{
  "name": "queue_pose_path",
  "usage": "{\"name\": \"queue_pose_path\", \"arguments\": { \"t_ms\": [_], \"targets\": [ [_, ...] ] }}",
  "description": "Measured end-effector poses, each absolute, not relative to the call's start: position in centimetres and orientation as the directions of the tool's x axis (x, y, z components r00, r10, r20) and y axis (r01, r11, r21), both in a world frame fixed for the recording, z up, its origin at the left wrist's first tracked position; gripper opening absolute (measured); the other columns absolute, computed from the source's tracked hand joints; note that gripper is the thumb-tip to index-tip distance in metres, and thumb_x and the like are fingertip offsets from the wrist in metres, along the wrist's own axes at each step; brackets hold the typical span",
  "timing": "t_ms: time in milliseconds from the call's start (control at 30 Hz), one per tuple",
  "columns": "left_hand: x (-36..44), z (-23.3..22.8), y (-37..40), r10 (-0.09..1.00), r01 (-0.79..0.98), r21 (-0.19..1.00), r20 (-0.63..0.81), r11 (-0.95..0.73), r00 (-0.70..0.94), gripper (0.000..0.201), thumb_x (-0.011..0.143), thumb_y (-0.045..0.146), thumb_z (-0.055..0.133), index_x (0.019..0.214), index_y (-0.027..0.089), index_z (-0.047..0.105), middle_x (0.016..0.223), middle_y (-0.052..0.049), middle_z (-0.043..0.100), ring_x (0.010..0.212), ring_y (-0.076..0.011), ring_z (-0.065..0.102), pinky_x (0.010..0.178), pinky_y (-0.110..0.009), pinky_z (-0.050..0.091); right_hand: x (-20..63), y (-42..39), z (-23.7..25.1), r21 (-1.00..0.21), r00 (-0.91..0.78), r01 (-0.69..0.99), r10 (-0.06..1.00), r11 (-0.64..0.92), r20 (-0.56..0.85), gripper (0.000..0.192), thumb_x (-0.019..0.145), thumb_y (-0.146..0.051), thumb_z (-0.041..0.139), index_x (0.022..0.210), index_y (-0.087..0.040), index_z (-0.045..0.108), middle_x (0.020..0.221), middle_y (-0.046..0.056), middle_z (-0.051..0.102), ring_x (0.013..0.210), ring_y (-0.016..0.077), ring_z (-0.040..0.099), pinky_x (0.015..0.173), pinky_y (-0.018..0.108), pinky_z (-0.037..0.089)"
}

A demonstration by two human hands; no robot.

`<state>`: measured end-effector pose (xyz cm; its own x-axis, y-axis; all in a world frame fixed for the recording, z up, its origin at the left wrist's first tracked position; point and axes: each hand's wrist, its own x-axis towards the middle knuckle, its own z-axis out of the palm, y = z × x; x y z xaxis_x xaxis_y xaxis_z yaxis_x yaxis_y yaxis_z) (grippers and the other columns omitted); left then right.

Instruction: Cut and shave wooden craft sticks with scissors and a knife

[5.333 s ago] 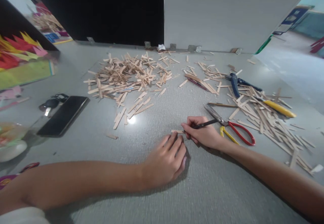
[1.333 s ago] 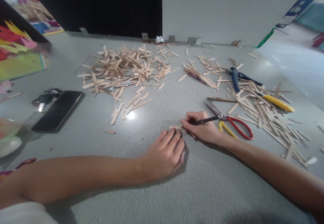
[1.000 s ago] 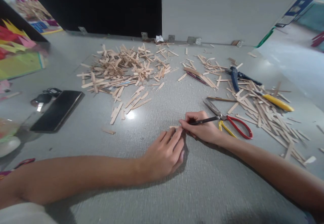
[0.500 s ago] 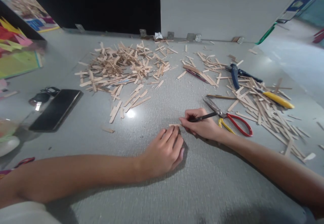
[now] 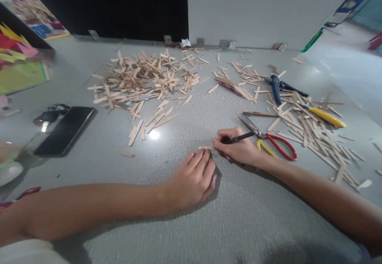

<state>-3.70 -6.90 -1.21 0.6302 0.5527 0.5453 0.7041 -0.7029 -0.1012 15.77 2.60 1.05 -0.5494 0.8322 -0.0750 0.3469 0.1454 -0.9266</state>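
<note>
A short flat wooden stick [image 5: 204, 148] lies on the grey tabletop. The bent fingertips of my left hand [image 5: 192, 178] press it down from the near side, fingers close together. Pinched in my right hand [image 5: 234, 146] is a slim black pen [image 5: 243, 137], slanting up to the right. Its tip is hidden behind my fingers, which are at the stick's right end. Scissors [image 5: 258, 132] with one red and one yellow handle lie just beyond and right of my right hand, their blades apart.
A heap of wooden sticks [image 5: 143, 73] is at the back left, and another pile [image 5: 313, 132] spreads on the right. Among the right-hand sticks are a blue-handled tool [image 5: 276, 89] and a yellow-handled tool [image 5: 328, 117]. A black phone [image 5: 67, 131] lies left. Upright panels [image 5: 268, 9] stand behind.
Almost nothing differs; the whole view shifts very slightly to the left. Both hands keep their places at the stick.
</note>
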Motion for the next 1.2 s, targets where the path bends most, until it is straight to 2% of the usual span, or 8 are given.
{"name": "queue_pose_path", "arguments": {
  "t_ms": [200,833,1200],
  "targets": [
    [-3.64,-1.32,-6.92,0.551,0.708,-0.107,0.552,-0.698,0.626,0.048,0.110,0.021,0.034,0.104,0.002,0.077,0.114,-0.024,0.082,0.104,-0.0350,0.079,0.086,-0.043,0.060,15.67,2.62,0.99,-0.915,-0.542,0.366,0.838,0.168,-0.062,0.043,0.095,-0.038,0.065,0.058,-0.024,0.046,0.043,-0.005,0.050,0.035,0.0076,0.045,0.037,0.019,0.030],
    [-3.81,-1.31,-6.92,0.550,0.710,-0.113,0.553,-0.695,0.626,0.044,0.109,0.021,0.036,0.104,0.004,0.076,0.114,-0.023,0.082,0.105,-0.0336,0.079,0.086,-0.042,0.061,15.56,2.48,1.37,-0.922,-0.507,0.373,0.856,0.108,-0.105,0.039,0.090,-0.035,0.062,0.057,-0.024,0.044,0.042,-0.006,0.049,0.031,0.0065,0.044,0.031,0.016,0.030],
    [-3.97,-1.59,-7.03,0.571,0.697,-0.078,0.512,-0.713,0.642,0.043,0.109,0.021,0.037,0.108,0.003,0.076,0.119,-0.026,0.080,0.110,-0.0356,0.076,0.087,-0.046,0.060,15.60,2.42,1.74,-0.910,-0.509,0.394,0.855,0.128,-0.100,0.039,0.090,-0.031,0.061,0.056,-0.024,0.044,0.040,-0.006,0.048,0.031,0.0062,0.043,0.031,0.016,0.029]
  ]
}}
